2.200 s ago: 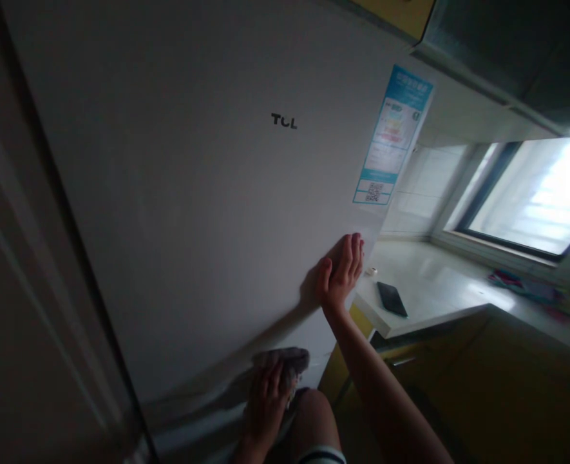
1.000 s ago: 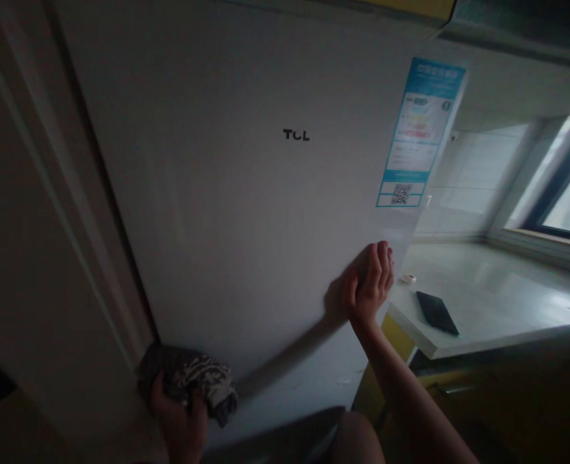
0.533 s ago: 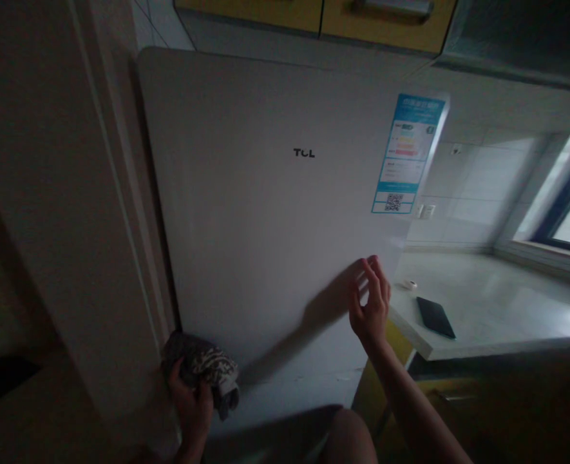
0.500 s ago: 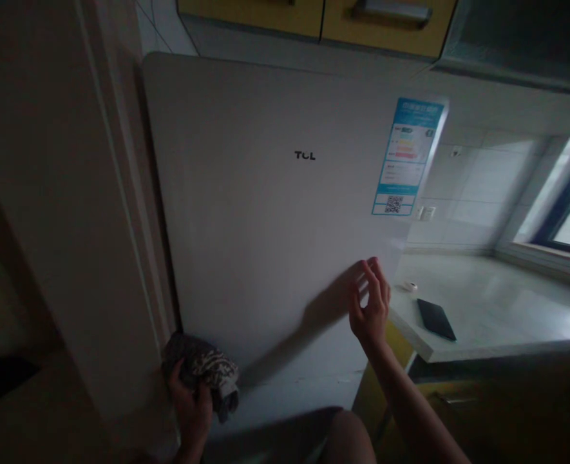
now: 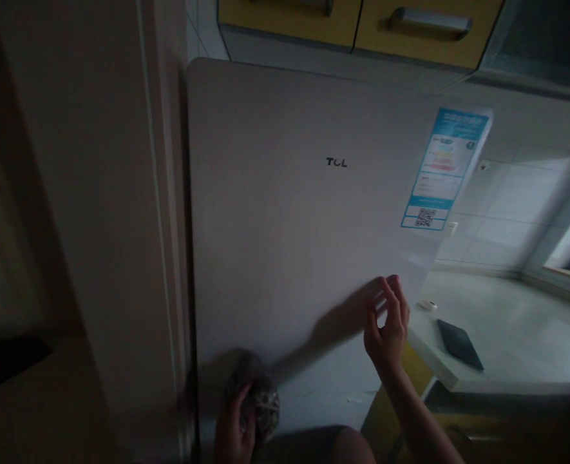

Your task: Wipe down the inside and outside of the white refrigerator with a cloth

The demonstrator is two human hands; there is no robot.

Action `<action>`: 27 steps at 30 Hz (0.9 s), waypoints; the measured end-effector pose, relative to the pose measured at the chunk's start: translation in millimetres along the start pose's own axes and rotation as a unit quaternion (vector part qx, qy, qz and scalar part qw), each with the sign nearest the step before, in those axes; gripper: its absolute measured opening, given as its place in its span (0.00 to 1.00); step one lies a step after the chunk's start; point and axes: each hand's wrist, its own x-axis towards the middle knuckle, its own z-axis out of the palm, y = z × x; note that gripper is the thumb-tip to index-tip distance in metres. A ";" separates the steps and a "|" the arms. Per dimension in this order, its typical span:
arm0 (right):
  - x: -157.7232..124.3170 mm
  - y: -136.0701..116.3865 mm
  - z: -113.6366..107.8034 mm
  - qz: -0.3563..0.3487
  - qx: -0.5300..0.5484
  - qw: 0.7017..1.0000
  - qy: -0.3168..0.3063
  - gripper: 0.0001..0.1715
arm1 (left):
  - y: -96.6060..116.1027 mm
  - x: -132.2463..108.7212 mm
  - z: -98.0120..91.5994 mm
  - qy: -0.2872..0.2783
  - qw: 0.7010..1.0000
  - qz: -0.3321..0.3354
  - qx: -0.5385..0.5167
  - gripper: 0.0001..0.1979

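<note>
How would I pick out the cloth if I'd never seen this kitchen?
Start at the big pale fridge door with dark TCL letters. Drop to the left hand near its lower left. The cloth bunched there is dark with pale markings, unlike the plain door behind.

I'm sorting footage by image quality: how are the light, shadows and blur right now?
Head view: dim overall, darkest at far left, brighter over the countertop; head view: a long shadow falls across the fridge door, down-left of the right hand; head view: the cloth in the left hand is smeared, while the TCL logo stays readable.
</note>
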 end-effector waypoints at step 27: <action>-85.8 43.7 23.3 -0.047 -0.095 0.994 -0.014 0.46 | 222.9 326.4 -40.3 0.091 0.920 0.369 0.098 0.35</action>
